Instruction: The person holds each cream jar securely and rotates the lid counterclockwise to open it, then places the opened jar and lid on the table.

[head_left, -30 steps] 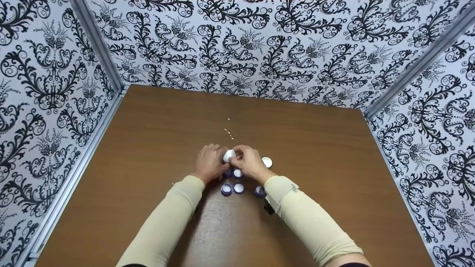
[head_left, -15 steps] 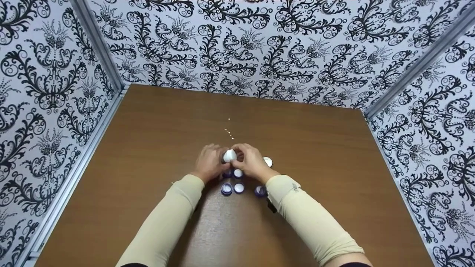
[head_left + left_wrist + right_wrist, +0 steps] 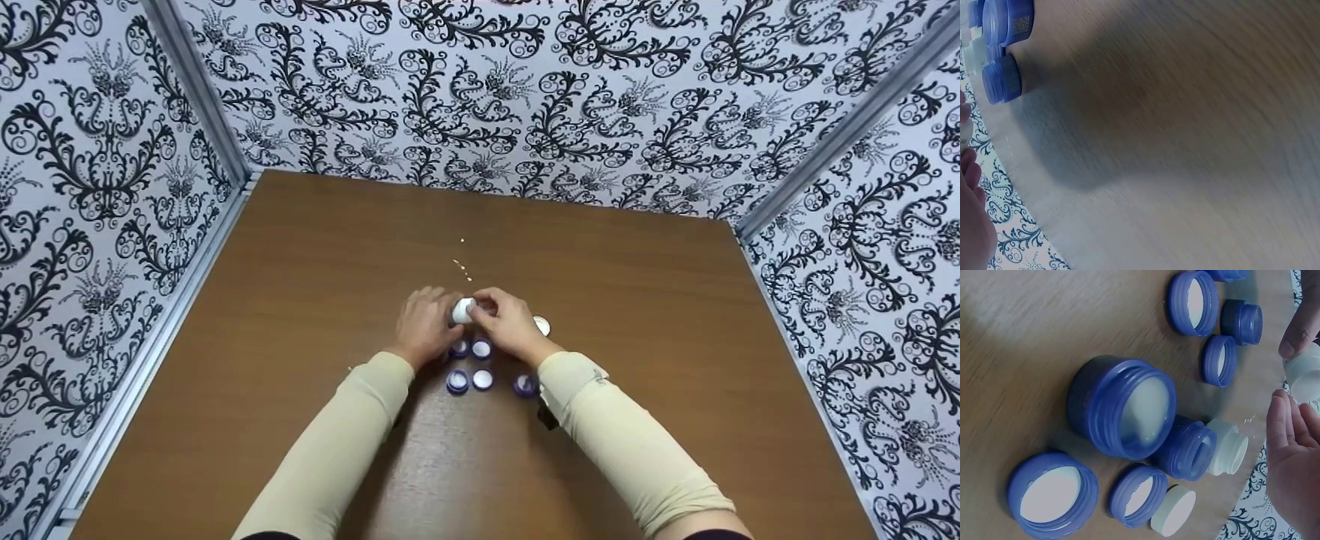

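Note:
Near the middle of the table, both hands meet at a small white jar [image 3: 463, 311]. My left hand [image 3: 425, 322] grips it from the left side. My right hand [image 3: 504, 322] has its thumb and fingers on the jar's right side, pinching it. Seen from the right wrist, the same white jar [image 3: 1304, 377] lies between the left thumb [image 3: 1297, 334] and the right fingers [image 3: 1286, 424]. Only part of the left hand [image 3: 974, 214] shows at the edge of the left wrist view.
Open purple jars [image 3: 1123, 408] and purple lids [image 3: 1053, 495] stand around the wrists. A second white jar [image 3: 1227, 447] and a white lid [image 3: 1174, 511] are beside them. Small white bits [image 3: 462, 268] lie farther back on the table [image 3: 637, 300]. Patterned walls [image 3: 487, 97] enclose it.
My right fingers and thumb shift their hold around the white jar, with the thumb now on its near right side. The left hand and the things on the table stay put.

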`<state>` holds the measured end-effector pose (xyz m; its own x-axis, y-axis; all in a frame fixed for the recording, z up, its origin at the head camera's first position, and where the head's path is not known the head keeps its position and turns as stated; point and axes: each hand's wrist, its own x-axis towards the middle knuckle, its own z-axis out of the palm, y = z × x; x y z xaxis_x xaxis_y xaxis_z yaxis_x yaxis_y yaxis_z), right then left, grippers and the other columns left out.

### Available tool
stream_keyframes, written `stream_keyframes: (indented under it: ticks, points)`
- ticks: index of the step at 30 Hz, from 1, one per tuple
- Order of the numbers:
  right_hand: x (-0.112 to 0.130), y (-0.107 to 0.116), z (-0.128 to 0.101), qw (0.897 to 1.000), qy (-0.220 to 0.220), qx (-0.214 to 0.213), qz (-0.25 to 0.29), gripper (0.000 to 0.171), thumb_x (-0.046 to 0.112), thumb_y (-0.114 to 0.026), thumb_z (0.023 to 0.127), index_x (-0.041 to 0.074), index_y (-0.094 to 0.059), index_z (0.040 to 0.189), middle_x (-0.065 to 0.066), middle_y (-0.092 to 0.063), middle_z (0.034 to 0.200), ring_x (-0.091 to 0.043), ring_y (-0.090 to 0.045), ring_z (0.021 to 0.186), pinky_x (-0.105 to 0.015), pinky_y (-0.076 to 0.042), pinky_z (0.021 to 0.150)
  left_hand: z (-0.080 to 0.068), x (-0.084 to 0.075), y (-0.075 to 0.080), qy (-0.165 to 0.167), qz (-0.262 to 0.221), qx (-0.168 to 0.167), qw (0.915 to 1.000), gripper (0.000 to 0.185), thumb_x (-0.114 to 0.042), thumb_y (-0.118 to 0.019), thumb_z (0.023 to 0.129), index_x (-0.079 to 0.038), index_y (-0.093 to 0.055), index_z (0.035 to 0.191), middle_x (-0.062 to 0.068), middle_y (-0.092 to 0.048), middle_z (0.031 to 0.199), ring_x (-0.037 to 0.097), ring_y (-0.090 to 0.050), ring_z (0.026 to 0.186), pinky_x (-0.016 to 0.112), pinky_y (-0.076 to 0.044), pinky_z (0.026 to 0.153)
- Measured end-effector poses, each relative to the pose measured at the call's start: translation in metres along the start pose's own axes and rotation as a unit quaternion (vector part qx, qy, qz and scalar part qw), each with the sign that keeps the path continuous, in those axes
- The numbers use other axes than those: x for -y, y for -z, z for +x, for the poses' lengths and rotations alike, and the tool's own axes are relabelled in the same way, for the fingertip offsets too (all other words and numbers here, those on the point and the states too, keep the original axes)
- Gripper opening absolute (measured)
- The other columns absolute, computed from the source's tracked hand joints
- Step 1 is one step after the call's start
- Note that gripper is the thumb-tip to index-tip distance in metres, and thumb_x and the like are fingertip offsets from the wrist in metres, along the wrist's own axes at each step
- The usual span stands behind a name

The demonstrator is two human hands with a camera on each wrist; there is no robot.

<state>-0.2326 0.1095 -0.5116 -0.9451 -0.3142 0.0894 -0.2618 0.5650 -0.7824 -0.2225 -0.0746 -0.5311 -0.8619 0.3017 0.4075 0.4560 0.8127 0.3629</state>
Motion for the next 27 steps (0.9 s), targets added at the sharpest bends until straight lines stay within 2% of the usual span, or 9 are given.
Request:
stream_keyframes:
  ticks: [5, 12, 17, 22, 27]
  points:
    - [-0.0010, 0.0008, 0.0001, 1.000, -0.003, 0.002, -0.026, 0.028, 0.025, -0.067, 0.095, 0.003, -0.069, 0.112, -0.005, -0.072, 0.100, -0.019, -0.069, 0.091, -0.033, -0.054, 0.082, -0.0003, -0.0006, 0.0003, 0.000, 0.005, 0.004, 1.0000, 0.043, -0.024, -0.081, 0.073, -0.009, -0.073, 0.113, 0.006, -0.069, 0.104, 0.027, -0.060, 0.099, 0.044, -0.046, 0.085]
    - [-0.0002, 0.0008, 0.0006, 1.000, 0.001, 0.010, -0.001, 0.028, 0.016, -0.070, 0.091, 0.001, -0.067, 0.114, -0.007, -0.071, 0.101, -0.020, -0.070, 0.092, -0.029, -0.054, 0.082, -0.0020, 0.0000, -0.0005, -0.013, 0.012, -0.013, 0.9998, 0.045, -0.025, -0.082, 0.072, -0.008, -0.073, 0.113, 0.008, -0.069, 0.103, 0.029, -0.061, 0.097, 0.044, -0.046, 0.085]
    - [0.0009, 0.0005, -0.0002, 1.000, 0.012, 0.018, 0.022, 0.033, 0.007, -0.073, 0.087, -0.001, -0.064, 0.117, -0.011, -0.070, 0.105, -0.025, -0.069, 0.094, -0.033, -0.054, 0.085, -0.0035, 0.0017, -0.0015, -0.023, 0.011, -0.028, 0.9993, 0.045, -0.025, -0.082, 0.071, -0.007, -0.073, 0.112, 0.009, -0.070, 0.103, 0.030, -0.062, 0.096, 0.044, -0.047, 0.083]
    - [0.0007, -0.0008, 0.0004, 0.999, 0.017, 0.021, 0.041, 0.036, 0.003, -0.073, 0.085, -0.003, -0.061, 0.119, -0.015, -0.068, 0.108, -0.028, -0.068, 0.097, -0.041, -0.054, 0.088, -0.0035, 0.0023, -0.0010, -0.019, 0.006, -0.025, 0.9995, 0.046, -0.025, -0.082, 0.072, -0.006, -0.073, 0.113, 0.009, -0.070, 0.104, 0.029, -0.062, 0.097, 0.044, -0.047, 0.084]
    - [0.0005, -0.0017, 0.0012, 0.999, 0.017, 0.016, 0.035, 0.036, 0.005, -0.073, 0.086, -0.002, -0.062, 0.120, -0.014, -0.069, 0.109, -0.026, -0.068, 0.097, -0.034, -0.054, 0.086, -0.0025, 0.0018, -0.0003, -0.013, 0.005, -0.019, 0.9997, 0.045, -0.025, -0.082, 0.072, -0.007, -0.073, 0.112, 0.009, -0.069, 0.103, 0.029, -0.062, 0.096, 0.044, -0.047, 0.084]
